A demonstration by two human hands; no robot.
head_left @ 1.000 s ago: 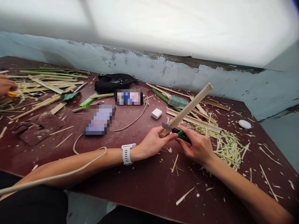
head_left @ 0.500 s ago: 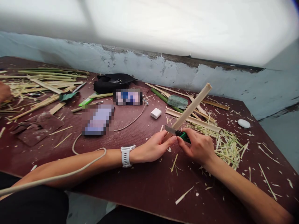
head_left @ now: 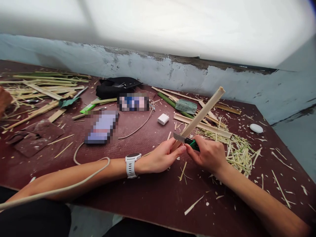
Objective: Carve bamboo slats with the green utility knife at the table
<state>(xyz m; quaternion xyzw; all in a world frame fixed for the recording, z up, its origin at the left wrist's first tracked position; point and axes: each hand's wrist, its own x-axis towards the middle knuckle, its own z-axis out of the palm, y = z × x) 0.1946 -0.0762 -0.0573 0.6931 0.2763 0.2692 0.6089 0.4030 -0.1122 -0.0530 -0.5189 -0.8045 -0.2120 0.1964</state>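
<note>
My left hand (head_left: 161,158), with a white watch (head_left: 130,164) on its wrist, pinches the near end of a pale bamboo strip (head_left: 203,112) that slants up and away to the right. My right hand (head_left: 209,154) grips a green-handled utility knife (head_left: 189,142). Its blade lies across the strip just above my left fingers. Both hands hover over the dark red table (head_left: 148,194).
Bamboo shavings (head_left: 237,151) pile up right of my hands, with more strips (head_left: 202,125) behind. A phone (head_left: 101,126), white charger (head_left: 163,118) and cable, black pouch (head_left: 116,86) and sandpaper (head_left: 34,136) lie to the left. Another person's hand (head_left: 3,98) shows at the far left edge.
The knife blade has slid a little along the strip toward my left hand. The other person's hand at the far left has drawn back.
</note>
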